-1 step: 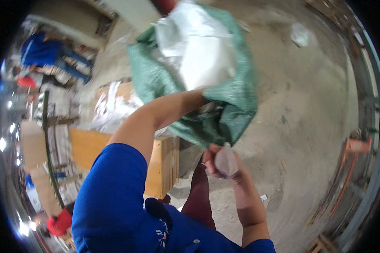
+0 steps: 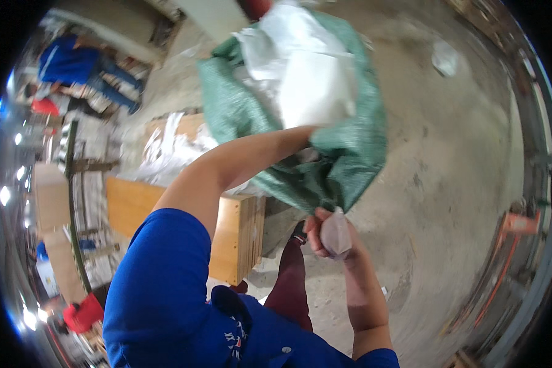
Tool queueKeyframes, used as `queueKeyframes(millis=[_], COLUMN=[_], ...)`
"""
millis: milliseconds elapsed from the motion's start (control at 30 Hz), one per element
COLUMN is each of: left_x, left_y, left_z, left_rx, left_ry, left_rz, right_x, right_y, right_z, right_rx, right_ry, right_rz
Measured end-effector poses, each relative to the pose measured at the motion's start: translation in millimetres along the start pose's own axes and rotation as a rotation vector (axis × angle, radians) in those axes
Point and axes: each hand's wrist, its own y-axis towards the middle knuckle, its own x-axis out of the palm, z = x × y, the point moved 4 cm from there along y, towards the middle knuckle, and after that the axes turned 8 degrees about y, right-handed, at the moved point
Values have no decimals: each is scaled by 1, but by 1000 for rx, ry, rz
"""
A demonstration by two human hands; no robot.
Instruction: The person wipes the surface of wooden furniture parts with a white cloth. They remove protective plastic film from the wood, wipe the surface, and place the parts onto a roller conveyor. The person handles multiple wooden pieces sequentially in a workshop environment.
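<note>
A large green woven sack (image 2: 230,92) stands with its mouth spread, stuffed with white plastic sheeting (image 2: 316,86). My left forearm (image 2: 257,147) reaches across to the sack's near rim. Green fabric hides my left hand there, so its fingers do not show. At the sack's lower near edge, my right hand (image 2: 316,236) is closed on the gathered fabric. A translucent plastic piece (image 2: 336,235) lies against that hand and covers part of it; whether the hand grips it too is unclear.
Beside the sack at left is a wooden box (image 2: 227,239) with white plastic scraps (image 2: 175,144) near it. Two people (image 2: 70,61) are at the far left, and a red-clothed person (image 2: 83,314) is lower left. A whitish plastic bag (image 2: 444,58) lies on the concrete floor.
The sack and surroundings sit slightly farther right in the picture. My right hand stays closed at the sack's edge, and my left arm still reaches to the rim.
</note>
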Motion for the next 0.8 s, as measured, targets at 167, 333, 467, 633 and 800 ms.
queueKeyframes(millis=[167,333,467,633,800], left_x=[-36,138,351,572,771], left_y=[-167,-414,-560,-714,-821], left_z=[60,-18,-14,63,186], left_rx=[-97,-760,-932,-1317,-1621], left_ry=[-560,-463,-251,-561,-1168], left_rz=[341,1019,873,714,1338], right_x=[-40,-27,25,118,180], right_y=[-28,-26,15,80,151], right_z=[40,138,192,293,450], right_rx=[-126,-60,20,113,237], right_ry=[-83,65,-42,-206,-124], right_rz=[274,406,251,32,-51])
